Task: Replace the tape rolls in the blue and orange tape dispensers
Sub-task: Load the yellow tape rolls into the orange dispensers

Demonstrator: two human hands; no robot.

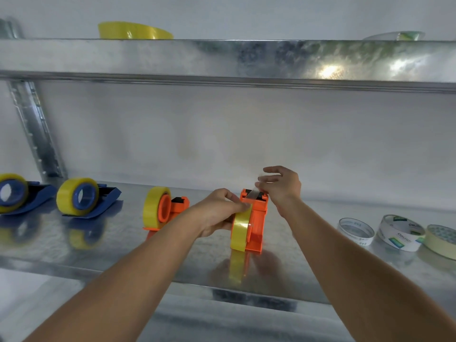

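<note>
An orange tape dispenser (256,218) stands on the metal shelf (123,257) in the middle, with a yellow tape roll (240,232) mounted on it. My left hand (219,211) grips the top of that roll. Over the dispenser's cutter my right hand (281,186) pinches the clear loose tape end (253,193). A second orange dispenser (164,211) with a yellow roll stands to the left. Two blue dispensers (84,198) (17,193), each with a yellow roll, stand at the far left.
Two near-empty tape cores (355,230) (399,232) and a cream masking tape roll (441,240) lie at the right. The upper shelf (222,58) carries a yellow roll (133,30) and a clear roll (397,35). A slotted upright (34,129) rises at the left.
</note>
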